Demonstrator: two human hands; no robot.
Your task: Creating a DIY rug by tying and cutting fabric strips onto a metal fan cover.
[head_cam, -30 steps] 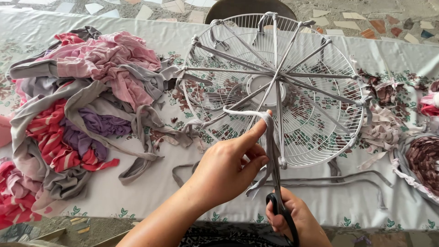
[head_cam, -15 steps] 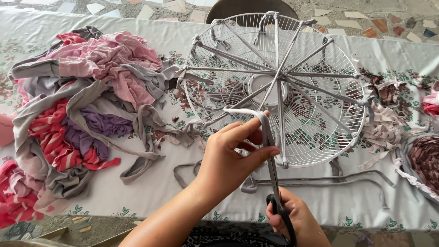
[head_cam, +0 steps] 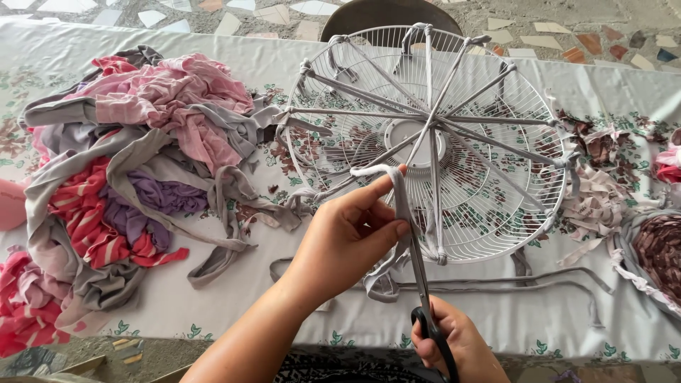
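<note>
My left hand (head_cam: 347,237) pinches a folded grey fabric strip (head_cam: 397,198) and holds it up in front of a round white wire fan guard (head_cam: 496,142). Grey strips are stretched across the guard like spokes and knotted at its rim. My right hand (head_cam: 454,344) grips black-handled scissors (head_cam: 424,298) at the bottom edge. Their blades point up along the strip, just below my left fingers. The strip's loose end hangs down onto the table near the guard's front rim.
A heap of pink, red-striped, purple and grey fabric strips (head_cam: 128,177) covers the table's left half. Long grey strips (head_cam: 496,284) lie in front of the guard. A woven piece (head_cam: 656,255) and scraps sit at the right edge. The floral tablecloth (head_cam: 234,312) covers the table.
My left hand has drawn the grey strip slightly down and toward me. The scissors have risen closer to the strip.
</note>
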